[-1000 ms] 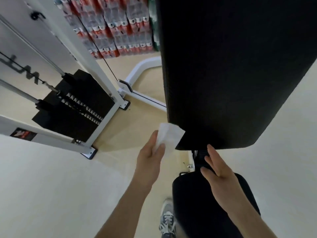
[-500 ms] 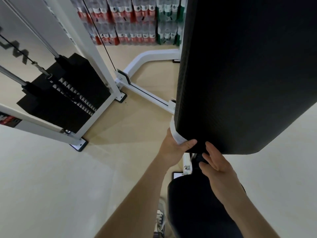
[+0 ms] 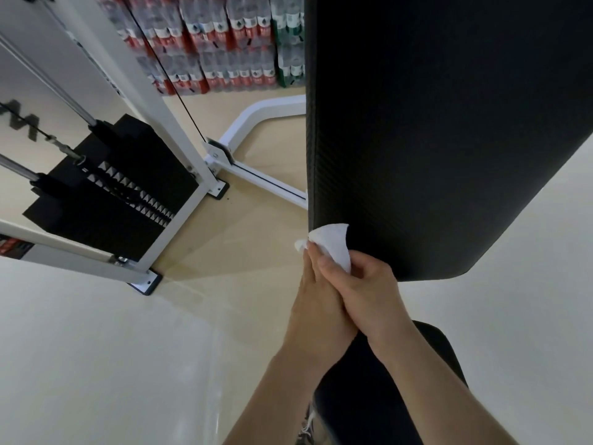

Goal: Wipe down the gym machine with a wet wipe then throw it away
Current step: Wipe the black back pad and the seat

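Observation:
The gym machine's tall black back pad (image 3: 433,123) fills the upper right of the head view, with the black seat pad (image 3: 385,396) below it. A white wet wipe (image 3: 333,244) lies against the back pad's lower left corner. My left hand (image 3: 317,303) and my right hand (image 3: 365,293) are pressed together just under that corner, and both hold the wipe in their fingers. The right hand overlaps the left, so much of the left hand's fingers are hidden.
The white frame (image 3: 179,146) with the black weight stack (image 3: 109,194) and cable stands to the left on the beige floor. A white base bar (image 3: 256,123) runs behind the pad. Stacked packs of bottles (image 3: 224,43) line the far wall. My shoe (image 3: 305,431) shows at the bottom.
My right hand has moved up and left from below the pad to join the left hand on the wipe. The wipe, earlier wrapped along the pad's edge, now bunches at the corner.

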Available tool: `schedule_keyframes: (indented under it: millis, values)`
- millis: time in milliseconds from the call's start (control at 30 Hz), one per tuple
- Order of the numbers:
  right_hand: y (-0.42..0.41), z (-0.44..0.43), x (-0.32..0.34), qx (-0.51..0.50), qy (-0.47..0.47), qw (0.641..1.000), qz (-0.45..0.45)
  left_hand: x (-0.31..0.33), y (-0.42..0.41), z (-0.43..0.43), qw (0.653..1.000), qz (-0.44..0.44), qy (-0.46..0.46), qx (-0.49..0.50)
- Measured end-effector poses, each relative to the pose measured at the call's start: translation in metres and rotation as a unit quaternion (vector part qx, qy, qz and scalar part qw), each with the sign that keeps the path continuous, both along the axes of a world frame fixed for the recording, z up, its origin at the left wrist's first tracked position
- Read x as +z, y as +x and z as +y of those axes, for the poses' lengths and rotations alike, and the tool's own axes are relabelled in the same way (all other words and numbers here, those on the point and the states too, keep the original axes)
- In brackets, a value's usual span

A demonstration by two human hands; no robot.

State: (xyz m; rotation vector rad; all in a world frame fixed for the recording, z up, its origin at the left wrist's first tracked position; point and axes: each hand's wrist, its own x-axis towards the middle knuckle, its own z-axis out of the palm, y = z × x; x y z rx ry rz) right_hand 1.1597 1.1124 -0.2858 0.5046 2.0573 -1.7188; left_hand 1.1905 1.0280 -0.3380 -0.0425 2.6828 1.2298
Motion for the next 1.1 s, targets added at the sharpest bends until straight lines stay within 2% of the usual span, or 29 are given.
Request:
schedule_keyframes:
  millis: [67,133,200,367,467,567,667,734,767,867,901,967,1034,1101]
  values:
    - [-0.003,0.004,-0.009,-0.022,0.072,0.994,0.075,0.009,-0.002,-0.011,0.981,-0.071,0.159,0.083]
    - [-0.006,0.012,-0.015,-0.038,0.174,0.973,0.147,0.013,-0.011,-0.018,0.929,-0.117,0.313,0.16]
    - [-0.008,0.02,-0.019,-0.055,0.247,0.949,0.188,0.011,-0.022,-0.013,0.914,-0.115,0.34,0.189]
    - [-0.015,0.033,-0.026,-0.072,0.351,0.91,0.211,-0.012,-0.041,0.007,0.958,-0.062,0.202,0.194]
    - [-0.014,0.031,-0.039,-0.057,0.295,0.936,0.184,-0.026,-0.042,0.002,0.969,-0.063,0.151,0.186]
    - [-0.005,0.025,-0.054,-0.056,0.241,0.959,0.137,-0.034,-0.043,-0.011,0.979,-0.109,0.086,0.151]
    - [0.011,0.031,-0.071,-0.064,0.141,0.988,0.008,-0.043,-0.026,-0.026,0.979,-0.184,-0.03,0.082]
    - [0.029,0.042,-0.082,-0.087,0.045,0.988,-0.115,-0.049,0.0,-0.028,0.97,-0.226,-0.077,0.041]
    - [0.04,0.048,-0.088,-0.086,0.027,0.983,-0.163,-0.051,0.013,-0.027,0.965,-0.245,-0.09,0.034]
    - [0.072,0.064,-0.111,-0.037,0.121,0.97,-0.205,-0.06,0.049,-0.02,0.955,-0.263,-0.133,0.038]
    - [0.082,0.068,-0.118,-0.016,0.174,0.966,-0.191,-0.064,0.059,-0.016,0.959,-0.234,-0.153,0.048]
    - [0.098,0.073,-0.127,0.014,0.249,0.956,-0.153,-0.074,0.075,-0.007,0.978,-0.114,-0.172,0.026]
    - [0.111,0.075,-0.132,0.043,0.305,0.942,-0.135,-0.092,0.095,0.007,0.978,-0.079,-0.161,-0.105]
    - [0.124,0.076,-0.138,0.099,0.417,0.895,-0.127,-0.11,0.116,0.017,0.953,-0.1,-0.181,-0.223]
